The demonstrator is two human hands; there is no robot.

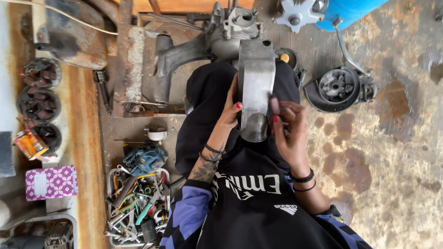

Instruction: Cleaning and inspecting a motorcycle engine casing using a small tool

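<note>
Both hands (258, 117) on grey engine casing (255, 78)

Even, soft daylight; faint shadows, no glare; sharp centre, slight wide-angle bending at edges.
</note>
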